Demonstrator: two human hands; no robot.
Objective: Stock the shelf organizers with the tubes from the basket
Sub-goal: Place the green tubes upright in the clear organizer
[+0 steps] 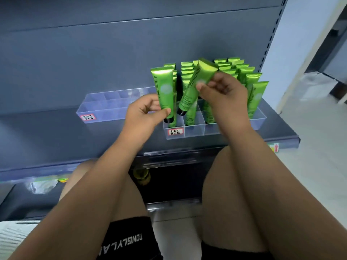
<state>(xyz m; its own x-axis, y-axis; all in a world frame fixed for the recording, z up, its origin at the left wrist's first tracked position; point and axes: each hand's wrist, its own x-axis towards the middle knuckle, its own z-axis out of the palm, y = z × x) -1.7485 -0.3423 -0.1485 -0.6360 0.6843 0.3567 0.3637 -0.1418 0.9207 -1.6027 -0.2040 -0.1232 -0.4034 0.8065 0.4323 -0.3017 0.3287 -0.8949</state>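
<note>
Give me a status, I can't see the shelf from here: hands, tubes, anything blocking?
Left hand grips an upright tube, cap down. Right hand pinches a tilted tube. Right organizer mostly stocked, front cells free. Nothing blocking them.

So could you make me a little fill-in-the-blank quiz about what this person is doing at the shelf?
1. The left hand grips one green tube upright, black cap pointing ____.
2. The right hand pinches a second tube, which is ____ rather than upright.
3. The clear organizer holding the stocked tubes sits to the ____ of the other clear organizer.
Missing words: down; tilted; right.
</note>
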